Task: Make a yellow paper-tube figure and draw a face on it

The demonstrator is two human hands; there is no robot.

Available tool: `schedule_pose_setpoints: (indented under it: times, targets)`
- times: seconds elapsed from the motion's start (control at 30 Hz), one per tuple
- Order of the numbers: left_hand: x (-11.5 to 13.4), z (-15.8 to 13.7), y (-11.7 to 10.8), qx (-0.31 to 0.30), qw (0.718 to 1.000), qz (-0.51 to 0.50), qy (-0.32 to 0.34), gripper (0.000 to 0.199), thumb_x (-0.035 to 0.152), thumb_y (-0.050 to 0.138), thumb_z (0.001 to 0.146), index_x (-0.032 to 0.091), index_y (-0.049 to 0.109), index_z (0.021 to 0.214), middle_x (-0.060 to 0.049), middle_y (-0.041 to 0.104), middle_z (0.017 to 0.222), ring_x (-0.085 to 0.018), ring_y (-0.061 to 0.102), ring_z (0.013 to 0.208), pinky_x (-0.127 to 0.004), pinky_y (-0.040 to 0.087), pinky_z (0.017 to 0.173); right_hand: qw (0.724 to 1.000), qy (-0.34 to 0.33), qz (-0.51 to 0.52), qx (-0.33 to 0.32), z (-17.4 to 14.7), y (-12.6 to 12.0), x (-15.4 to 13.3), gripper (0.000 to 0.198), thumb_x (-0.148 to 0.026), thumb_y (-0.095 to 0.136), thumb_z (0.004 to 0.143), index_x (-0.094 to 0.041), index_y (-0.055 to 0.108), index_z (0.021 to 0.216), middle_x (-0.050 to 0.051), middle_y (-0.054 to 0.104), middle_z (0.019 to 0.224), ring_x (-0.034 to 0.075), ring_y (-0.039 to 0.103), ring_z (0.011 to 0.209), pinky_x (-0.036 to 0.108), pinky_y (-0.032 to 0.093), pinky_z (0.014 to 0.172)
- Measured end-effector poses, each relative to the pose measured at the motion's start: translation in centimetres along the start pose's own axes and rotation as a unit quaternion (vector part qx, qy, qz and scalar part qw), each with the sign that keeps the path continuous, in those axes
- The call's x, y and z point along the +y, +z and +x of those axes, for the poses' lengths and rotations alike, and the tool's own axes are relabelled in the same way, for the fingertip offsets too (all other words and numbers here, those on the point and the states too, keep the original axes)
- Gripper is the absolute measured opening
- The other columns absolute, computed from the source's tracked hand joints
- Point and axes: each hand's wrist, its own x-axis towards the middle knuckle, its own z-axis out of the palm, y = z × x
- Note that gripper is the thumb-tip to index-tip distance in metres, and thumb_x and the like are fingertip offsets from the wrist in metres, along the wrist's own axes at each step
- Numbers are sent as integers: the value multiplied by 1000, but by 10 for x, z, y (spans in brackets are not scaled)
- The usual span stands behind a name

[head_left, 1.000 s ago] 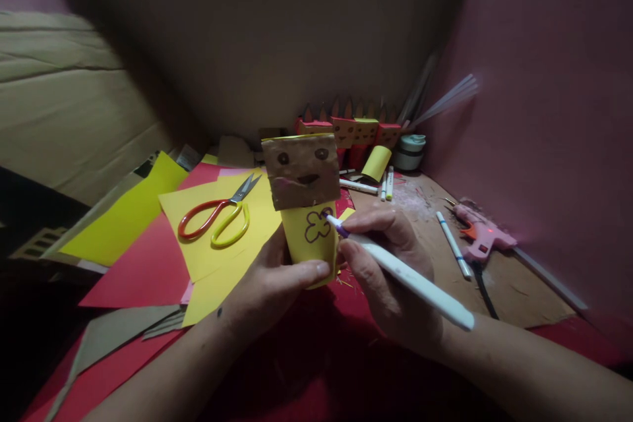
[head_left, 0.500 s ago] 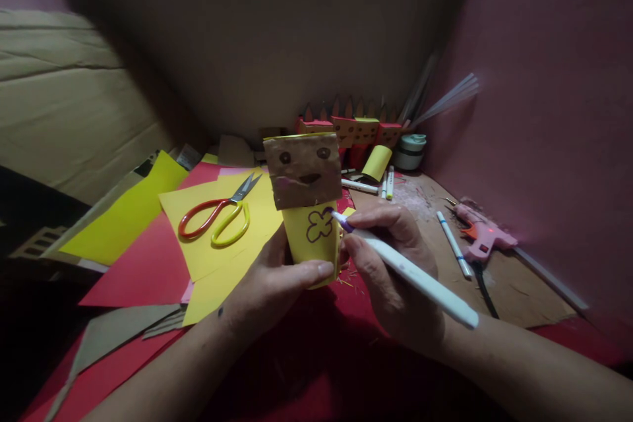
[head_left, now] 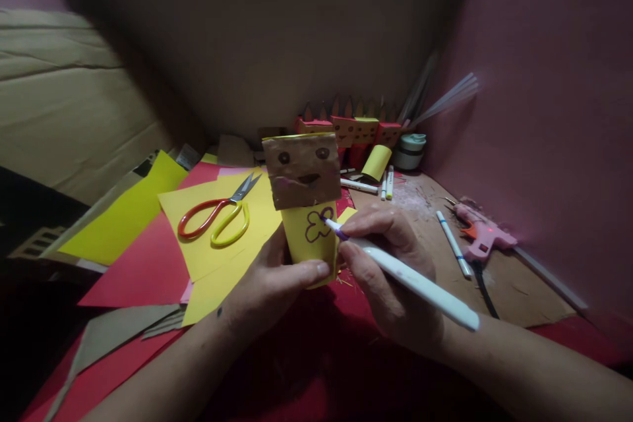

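A paper puppet (head_left: pixel 302 175) stands upright in front of me, with a brown cardboard head bearing drawn eyes and a mouth above a yellow paper body. My left hand (head_left: pixel 281 277) grips the yellow body low down, thumb across its front; the other fingers are hidden behind it. Between the thumb and fingers of my right hand (head_left: pixel 390 264) is a white marker (head_left: pixel 420 287) with a purple collar. Its tip meets the body at a purple flower outline (head_left: pixel 316 227).
Scissors (head_left: pixel 230 211) with red and yellow handles lie on yellow paper (head_left: pixel 198 264) at left. A pink glue gun (head_left: pixel 484 231) and a blue-banded marker (head_left: pixel 452 244) are at right. Several similar cardboard heads (head_left: pixel 366 130) stand behind, near a pale green container (head_left: pixel 410 150).
The marker's tip has shifted slightly left and down, from the flower's upper right edge into the outline. The puppet and my left hand have barely moved.
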Motion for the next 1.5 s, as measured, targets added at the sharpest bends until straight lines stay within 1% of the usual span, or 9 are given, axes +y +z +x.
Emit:
schedule_pose_setpoints:
  times: [0.2, 0.43, 0.6, 0.73, 0.87, 0.97, 1.1, 1.3, 1.5]
  targets:
    - [0, 0, 0, 5, 1000, -10, 0, 36, 24, 84, 73, 18, 71, 106, -6, 74, 98, -24, 66, 93, -33, 57, 80, 1000, 3, 7, 1, -1, 0, 1, 14, -13, 63, 89, -24, 61, 98, -5, 56, 79, 8, 52, 62, 22, 44, 53]
    - [-4, 0, -1, -3, 1000, -27, 5, 34, 24, 86, 75, 19, 73, 106, -6, 75, 99, -23, 68, 94, -30, 58, 82, 999, 20, 4, 33, 1, 2, -1, 13, -14, 63, 89, -25, 61, 95, -5, 61, 80, 7, 56, 62, 20, 48, 54]
    - [-3, -1, 0, -19, 998, -57, 10, 30, 20, 85, 76, 21, 76, 104, -4, 76, 95, -19, 69, 88, -27, 58, 79, 998, 36, 30, 33, 1, 2, 0, 11, -15, 62, 91, -25, 60, 96, -6, 59, 75, 7, 55, 59, 20, 47, 51]
    - [-3, 0, 0, -28, 998, -51, 7, 29, 19, 83, 78, 22, 76, 106, -3, 76, 97, -18, 69, 90, -26, 57, 81, 997, 50, 43, 31, 0, 3, 0, 9, -18, 62, 92, -24, 59, 97, -6, 59, 72, 8, 55, 57, 20, 47, 50]
    - [-3, 1, 0, -25, 998, -49, 8, 31, 21, 84, 76, 21, 75, 106, -3, 76, 97, -19, 68, 92, -27, 57, 81, 998, 37, 27, 35, 1, 3, 0, 11, -15, 63, 91, -25, 60, 96, -5, 60, 76, 9, 56, 60, 21, 48, 52]
    - [-3, 0, 0, -6, 999, -47, -3, 34, 22, 86, 74, 21, 73, 106, -3, 76, 99, -21, 68, 93, -29, 57, 82, 999, 17, 2, 31, 1, 2, 0, 14, -13, 64, 89, -24, 61, 97, -4, 60, 79, 9, 56, 62, 21, 49, 54]
    - [-4, 0, 0, 11, 1000, -27, -7, 35, 26, 87, 73, 19, 73, 103, -5, 75, 97, -22, 67, 93, -30, 57, 81, 1000, 11, 11, 17, 1, 2, 0, 14, -13, 62, 90, -24, 59, 98, -4, 59, 78, 9, 55, 62, 21, 48, 54]
    - [-1, 2, 0, -23, 999, -48, 7, 31, 22, 84, 75, 19, 73, 104, -4, 75, 96, -22, 67, 90, -31, 54, 80, 999, 37, 18, 35, -1, 3, 1, 13, -15, 63, 90, -25, 60, 98, -5, 60, 80, 8, 57, 63, 21, 48, 55]
    - [0, 1, 2, -14, 998, -58, 8, 30, 22, 84, 76, 18, 74, 104, -4, 75, 96, -22, 67, 89, -30, 55, 79, 999, 31, 14, 23, 0, 2, 0, 14, -14, 63, 90, -25, 60, 98, -5, 59, 79, 8, 56, 62, 21, 48, 54]
